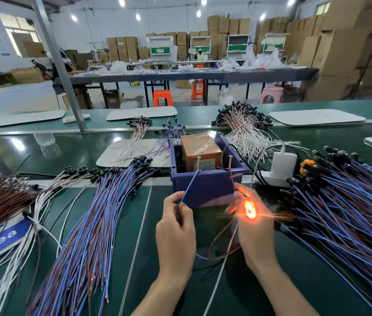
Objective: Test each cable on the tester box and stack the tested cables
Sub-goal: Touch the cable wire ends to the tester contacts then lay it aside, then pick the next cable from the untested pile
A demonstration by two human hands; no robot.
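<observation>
The tester box [207, 190] is a purple bin holding an orange block, with two brass screws [198, 159] standing up at its front. My left hand [175, 226] pinches a blue wire [190, 185] whose tip touches the left screw. My right hand [252, 226] pinches the brown wire [232, 179], which reaches the right screw, and holds the cable's lamp end [250, 209], which glows bright orange. The slack of the cable loops below both hands. A fanned stack of blue-brown cables [93, 224] lies to the left, another pile of blue-brown cables [349, 213] to the right.
White-wired cables [244, 131] are heaped behind the box, with brown and white bundles [2, 197] at far left. A white charger on a power strip [281, 167] sits right of the box. A metal post [66, 87] stands behind the green belt.
</observation>
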